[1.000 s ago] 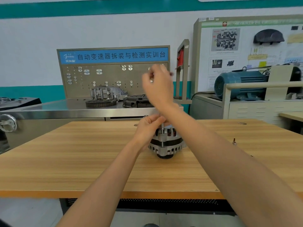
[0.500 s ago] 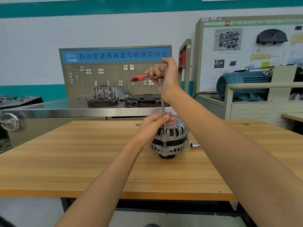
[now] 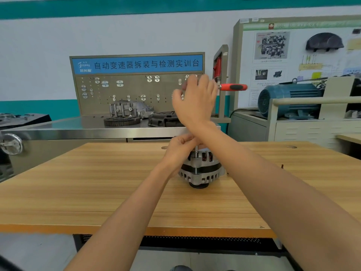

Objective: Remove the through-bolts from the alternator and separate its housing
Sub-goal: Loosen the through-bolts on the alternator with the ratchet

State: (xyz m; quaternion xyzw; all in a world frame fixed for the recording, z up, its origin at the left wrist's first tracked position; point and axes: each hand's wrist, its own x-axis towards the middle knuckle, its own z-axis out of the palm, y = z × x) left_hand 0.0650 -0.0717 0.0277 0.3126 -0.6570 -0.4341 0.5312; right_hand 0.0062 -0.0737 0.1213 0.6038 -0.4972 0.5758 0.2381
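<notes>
The silver and black alternator [image 3: 201, 170] stands upright on the wooden table [image 3: 97, 192], pulley end down. A through-bolt [image 3: 196, 163] runs down its near side. My left hand [image 3: 180, 147] pinches the thin extension shaft just above the bolt head, on top of the alternator. My right hand [image 3: 195, 98] is raised above it and grips the head of a ratchet wrench whose red handle [image 3: 233, 87] points right. My right wrist hides most of the shaft.
A small dark part [image 3: 282, 166] lies on the table to the right. Behind stand a steel bench with a pegboard [image 3: 136, 89], a gear ring [image 3: 122, 120] and castings, plus a blue motor [image 3: 289, 99] on a cabinet.
My right hand has swung the ratchet round: its red handle pointed left half a second ago and now points right. My left hand stays on the shaft.
</notes>
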